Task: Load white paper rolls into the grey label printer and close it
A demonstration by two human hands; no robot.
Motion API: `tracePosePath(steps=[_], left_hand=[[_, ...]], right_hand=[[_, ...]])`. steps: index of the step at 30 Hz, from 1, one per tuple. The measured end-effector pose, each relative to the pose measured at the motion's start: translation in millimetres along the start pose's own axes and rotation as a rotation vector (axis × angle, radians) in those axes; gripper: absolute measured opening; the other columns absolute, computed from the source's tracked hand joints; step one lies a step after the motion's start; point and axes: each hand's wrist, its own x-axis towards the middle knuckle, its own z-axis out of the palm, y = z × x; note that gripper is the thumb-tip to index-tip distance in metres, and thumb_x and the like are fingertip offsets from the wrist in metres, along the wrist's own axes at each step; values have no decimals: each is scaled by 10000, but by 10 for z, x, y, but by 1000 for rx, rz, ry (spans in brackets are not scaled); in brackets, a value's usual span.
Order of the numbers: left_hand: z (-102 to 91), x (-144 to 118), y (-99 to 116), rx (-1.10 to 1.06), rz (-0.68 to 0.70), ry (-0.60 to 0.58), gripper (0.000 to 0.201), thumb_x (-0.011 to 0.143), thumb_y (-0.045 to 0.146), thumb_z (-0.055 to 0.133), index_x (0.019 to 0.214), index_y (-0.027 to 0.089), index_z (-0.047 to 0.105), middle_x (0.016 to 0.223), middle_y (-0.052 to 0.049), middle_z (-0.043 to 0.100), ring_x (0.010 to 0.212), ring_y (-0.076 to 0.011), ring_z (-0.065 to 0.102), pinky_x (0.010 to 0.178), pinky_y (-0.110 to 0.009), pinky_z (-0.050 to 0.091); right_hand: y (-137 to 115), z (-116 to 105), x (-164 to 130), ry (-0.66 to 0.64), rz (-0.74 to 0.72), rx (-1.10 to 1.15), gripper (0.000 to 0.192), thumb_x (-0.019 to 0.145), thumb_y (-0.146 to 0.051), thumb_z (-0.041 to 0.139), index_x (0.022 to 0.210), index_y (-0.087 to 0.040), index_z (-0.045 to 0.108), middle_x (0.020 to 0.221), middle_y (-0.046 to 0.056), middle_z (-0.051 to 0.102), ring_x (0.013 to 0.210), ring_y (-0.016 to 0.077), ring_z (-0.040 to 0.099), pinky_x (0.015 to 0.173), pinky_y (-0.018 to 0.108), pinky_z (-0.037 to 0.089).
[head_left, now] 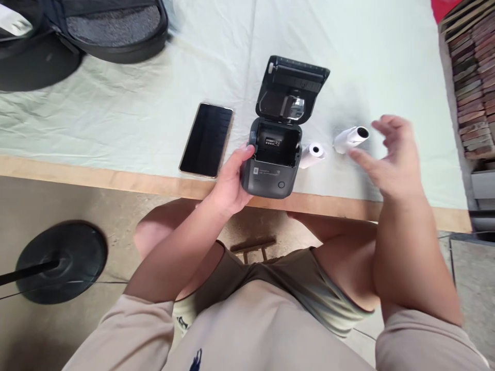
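Observation:
My left hand (233, 178) is wrapped round the left side of a small dark grey label printer (270, 178), thumb on its rim. The printer's lid (292, 87) is hinged up, and a printed sticker shows inside the bare paper bay. Right of the printer lies a white paper roll (310, 155) with a small core. A second white paper roll (346, 140) with a wider dark core sits farther right. Around that roll my right hand (390, 152) is spread, slightly blurred, thumb near its lower end and fingers apart; whether the thumb touches it I cannot tell.
A smartphone (207, 140) with a dark screen lies left of the printer. Black bag-like gear (116, 31) fills the far left of the cloth-covered table (216, 51). Stacked bricks (475, 93) stand beyond the right edge. A round black stand base (62, 263) is on the floor.

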Motion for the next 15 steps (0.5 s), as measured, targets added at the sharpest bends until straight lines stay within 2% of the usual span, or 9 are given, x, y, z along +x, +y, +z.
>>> tracePosePath(steps=[2,3,4,5,8,12,15], left_hand=[[-28,16,-9,7,9,-13,239,991,435,851,1004,200,808,987,-54,899,1246,-352,891,1037,-403,743],[-45,25,-14,14,13,-20,248,1002,447,841,1019,201,814,997,-56,903,1251,-354,891,1038,-406,746],[-62,34,-19,23,18,-28,256,1013,459,831,1030,204,818,1000,-56,906,1257,-356,891,1035,-407,748],[-76,42,-24,32,23,-34,264,1020,471,823,1034,207,820,997,-56,906,1264,-360,890,1030,-408,751],[-102,60,-35,42,34,-35,280,1018,493,836,1045,215,819,1023,-63,916,1321,-381,879,1050,-423,754],[-124,58,-60,36,48,-45,288,989,492,853,1048,212,829,1097,-75,930,1357,-385,866,1089,-433,748],[-149,48,-81,30,54,-61,315,989,517,844,1056,210,840,1070,-65,925,1282,-357,885,1025,-406,753]], right_hand=[[-303,12,-11,263,-59,-37,627,989,-677,835,1490,-345,657,1371,161,799,1209,375,796,902,530,603],[-482,54,-16,315,-106,5,576,986,-687,818,1422,-331,693,1232,127,790,1030,328,779,792,485,582],[-657,120,-20,221,-109,61,498,1019,-614,804,1411,-324,703,1185,106,773,945,289,759,749,454,580],[-813,207,-25,77,-103,80,441,1049,-525,773,1431,-319,697,1223,106,764,949,275,760,765,450,612],[-1067,520,-34,-105,-77,27,512,987,-421,801,1469,-266,722,1272,133,712,1020,291,746,847,486,686],[-976,770,-34,-172,28,70,500,944,-289,775,1443,-262,766,1187,101,671,753,183,605,734,428,677],[-873,794,-27,-155,16,165,542,944,-254,747,1483,-310,734,1157,74,685,751,176,596,691,387,656]])
